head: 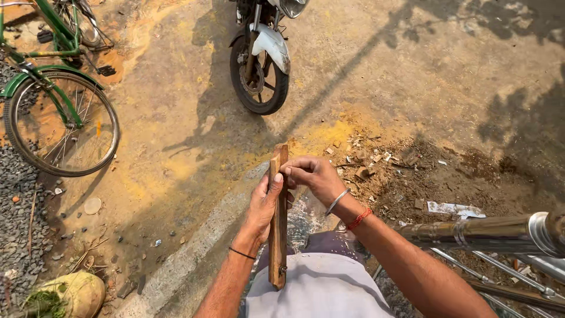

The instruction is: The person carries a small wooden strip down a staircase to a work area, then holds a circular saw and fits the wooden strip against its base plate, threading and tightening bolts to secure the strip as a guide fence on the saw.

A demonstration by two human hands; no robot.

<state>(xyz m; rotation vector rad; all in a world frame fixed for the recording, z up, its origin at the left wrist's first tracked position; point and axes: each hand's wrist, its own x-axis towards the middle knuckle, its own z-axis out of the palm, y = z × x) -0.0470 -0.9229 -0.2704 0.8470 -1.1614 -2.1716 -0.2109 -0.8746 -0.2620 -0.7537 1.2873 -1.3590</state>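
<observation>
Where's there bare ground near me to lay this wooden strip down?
Bare dirt lies between the bicycle wheel and the motorcycle wheel, left of the left hand holding the wooden strip. Open ground also spreads beyond the rubble. Crowded: rubble beside the right hand, metal rails at right.

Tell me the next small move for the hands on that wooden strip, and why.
Probably steady the wooden strip with the left hand while the right hand works its fingertips along the top: both already grip it near the upper end, and its lower end rests on the lap.
</observation>
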